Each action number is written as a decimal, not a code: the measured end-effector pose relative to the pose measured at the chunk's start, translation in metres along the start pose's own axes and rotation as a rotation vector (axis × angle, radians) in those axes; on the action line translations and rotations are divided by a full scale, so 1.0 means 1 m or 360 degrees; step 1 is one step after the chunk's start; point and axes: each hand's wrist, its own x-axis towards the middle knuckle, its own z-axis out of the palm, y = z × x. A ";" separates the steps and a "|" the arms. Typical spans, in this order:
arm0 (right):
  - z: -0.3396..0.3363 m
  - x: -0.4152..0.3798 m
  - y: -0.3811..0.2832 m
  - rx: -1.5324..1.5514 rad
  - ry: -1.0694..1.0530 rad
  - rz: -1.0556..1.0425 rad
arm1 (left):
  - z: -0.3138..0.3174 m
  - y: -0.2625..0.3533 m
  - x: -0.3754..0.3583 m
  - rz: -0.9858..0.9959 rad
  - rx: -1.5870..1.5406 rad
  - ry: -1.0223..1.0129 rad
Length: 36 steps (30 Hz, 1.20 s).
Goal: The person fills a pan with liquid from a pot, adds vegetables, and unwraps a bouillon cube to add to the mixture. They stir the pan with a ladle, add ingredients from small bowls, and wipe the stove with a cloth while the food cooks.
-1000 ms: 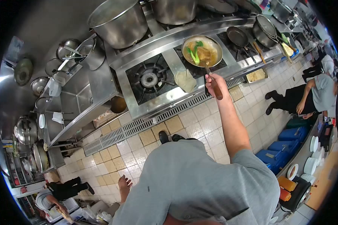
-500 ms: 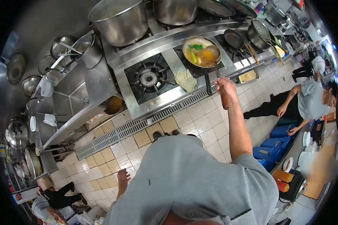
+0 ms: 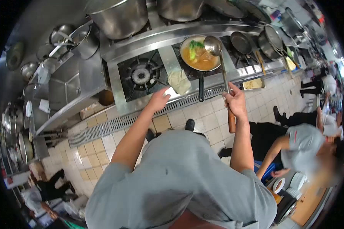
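Observation:
My right hand (image 3: 236, 101) is wrapped round the wooden-handled ladle (image 3: 213, 46), whose bowl is over the right side of the frying pan (image 3: 201, 71). In the pan are green leafy vegetables (image 3: 195, 47) and an orange-brown broth (image 3: 206, 60) with pieces in it. The pan sits on a burner, its black handle (image 3: 201, 87) pointing towards me. My left hand (image 3: 158, 101) is at the stove's front edge with fingers stretched out, close to a folded pale cloth (image 3: 179, 82). Whether the fingertips touch the cloth I cannot make out.
A bare burner (image 3: 141, 76) lies left of the pan. Large stockpots (image 3: 118, 19) stand behind, and a small black pan (image 3: 240, 42) is to the right. A metal sink (image 3: 67, 89) is at left. Co-workers are nearby, one (image 3: 305, 143) at right.
My left hand has come up from low at my side to near the cloth. The ladle's bowl has lifted from the broth, and my right hand has moved slightly nearer to me.

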 end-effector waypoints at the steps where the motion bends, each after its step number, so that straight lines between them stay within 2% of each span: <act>1: -0.007 0.001 0.013 -0.0019 -0.0032 -0.0020 | 0.021 0.009 0.026 0.0051 0.0082 0.0016; 3: -0.022 0.001 0.001 -0.0011 -0.0120 -0.0010 | 0.063 0.018 0.070 -0.0148 0.0435 0.0046; 6: -0.040 -0.002 -0.004 -0.0007 -0.0110 0.0055 | 0.097 0.043 0.082 -0.0426 0.0733 -0.0035; 7: -0.045 -0.001 -0.003 -0.0007 -0.0127 0.0052 | 0.105 0.040 0.085 -0.0441 0.0734 -0.0025; 10: -0.053 0.004 -0.001 0.0034 -0.0134 0.0168 | 0.120 0.031 0.089 -0.0403 0.1163 -0.0161; 14: -0.049 0.008 -0.003 0.0115 -0.0051 0.0269 | 0.098 0.047 0.112 -0.0404 0.1239 -0.0187; 16: -0.043 0.010 -0.010 0.0102 -0.0050 0.0298 | 0.081 0.045 0.129 -0.0362 0.1262 -0.0317; 23: -0.010 0.013 -0.035 0.0175 0.0084 0.0485 | 0.025 -0.032 0.252 -0.0118 0.1439 -0.0130; 26: 0.005 0.016 -0.033 0.0188 0.0137 0.0482 | 0.008 -0.047 0.306 -0.0151 0.1498 -0.0047; 28: 0.013 0.018 -0.036 0.0135 0.0152 0.0514 | -0.003 -0.055 0.331 -0.0185 0.1497 -0.0102; 31: 0.019 0.015 -0.030 0.0076 0.0139 0.0530 | -0.005 -0.055 0.337 -0.0220 0.1481 -0.0108; 33: 0.025 0.012 -0.029 0.0070 0.0138 0.0528 | -0.003 -0.059 0.338 -0.0157 0.1319 0.0008; 36: 0.032 0.011 -0.033 0.0075 0.0142 0.0513 | -0.003 -0.057 0.316 -0.0022 0.1410 -0.0055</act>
